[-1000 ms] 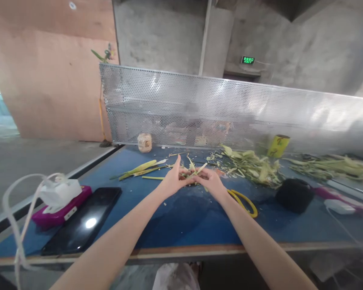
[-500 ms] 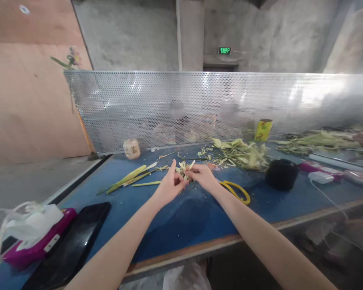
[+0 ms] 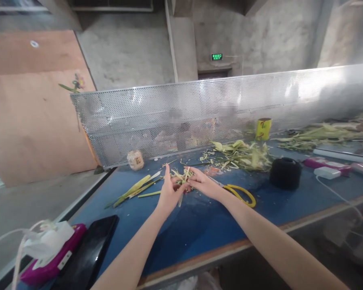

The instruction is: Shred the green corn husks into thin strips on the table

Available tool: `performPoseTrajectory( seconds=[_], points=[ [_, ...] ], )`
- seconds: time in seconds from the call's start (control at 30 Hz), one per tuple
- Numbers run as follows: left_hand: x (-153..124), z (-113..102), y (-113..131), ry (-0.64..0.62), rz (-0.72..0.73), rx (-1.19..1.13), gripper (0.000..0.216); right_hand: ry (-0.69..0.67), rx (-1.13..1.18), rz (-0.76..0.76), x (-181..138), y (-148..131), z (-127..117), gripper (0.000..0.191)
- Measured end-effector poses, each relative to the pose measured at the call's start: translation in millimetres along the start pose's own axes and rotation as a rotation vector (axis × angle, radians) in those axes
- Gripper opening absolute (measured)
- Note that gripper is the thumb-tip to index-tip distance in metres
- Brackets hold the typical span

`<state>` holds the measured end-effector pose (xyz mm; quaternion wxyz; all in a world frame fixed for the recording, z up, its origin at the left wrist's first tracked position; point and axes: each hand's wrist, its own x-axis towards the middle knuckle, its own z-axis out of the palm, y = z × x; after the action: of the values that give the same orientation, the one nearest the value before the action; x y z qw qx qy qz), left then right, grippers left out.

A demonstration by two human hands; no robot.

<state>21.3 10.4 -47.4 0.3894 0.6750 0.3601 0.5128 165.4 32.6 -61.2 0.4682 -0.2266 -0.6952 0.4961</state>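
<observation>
Over the blue table, my left hand (image 3: 170,195) is curled round the side of a small bundle of pale green plant strips (image 3: 180,176), its thumb pressed toward the middle. My right hand (image 3: 203,184) pinches strips of the same bundle from the other side. How the strips cross inside is too small and partly covered by fingers. Scissors with yellow handles (image 3: 250,201) lie beside my right wrist, their blades partly behind the hand. Left of my hands rest long yellow-green leaves (image 3: 136,187) and a thin green stalk (image 3: 149,194).
A heap of pale leaf scraps (image 3: 245,155) lies back right, near a yellow can (image 3: 263,129) and a black spool (image 3: 285,173). A small woven cube (image 3: 135,160) stands by the perforated metal screen (image 3: 124,121). Front left are a black phone (image 3: 93,245) and a magenta power strip (image 3: 53,257).
The view has tilted and shifted a little. My fingers have moved on the bundle, and a pale strip end now hangs below my hands. Both hands keep their hold.
</observation>
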Motion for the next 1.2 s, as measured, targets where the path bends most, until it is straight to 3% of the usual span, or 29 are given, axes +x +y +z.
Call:
performPoseTrajectory(
  seconds=[0.13, 0.3, 0.63, 0.8, 0.93, 1.1, 1.2],
  points=[
    [0, 0, 6, 0.015, -0.019, -0.059, 0.09, -0.011, -0.058, -0.02, -2, -3, -1, 0.046],
    [0, -4, 8, -0.065, -0.055, -0.093, 0.085, -0.04, -0.142, -0.073, -4, -11, 0, 0.053],
    [4, -11, 3, -0.028, -0.039, -0.188, 0.077, -0.098, -0.218, -0.145, -7, -15, -2, 0.058],
    [5, -13, 4, -0.012, -0.037, -0.173, 0.078, -0.096, -0.185, -0.111, -6, -13, -1, 0.059],
    [5, -13, 1, -0.094, -0.082, -0.095, 0.086, -0.101, -0.143, 0.003, -5, -10, -1, 0.059],
    [4, -10, 1, -0.143, -0.057, -0.12, 0.094, 0.177, -0.406, -0.114, -3, -10, -8, 0.023],
    [4, -7, 2, -0.133, -0.08, -0.204, 0.093, 0.222, -0.424, -0.181, -2, -12, -10, 0.015]
  ],
)
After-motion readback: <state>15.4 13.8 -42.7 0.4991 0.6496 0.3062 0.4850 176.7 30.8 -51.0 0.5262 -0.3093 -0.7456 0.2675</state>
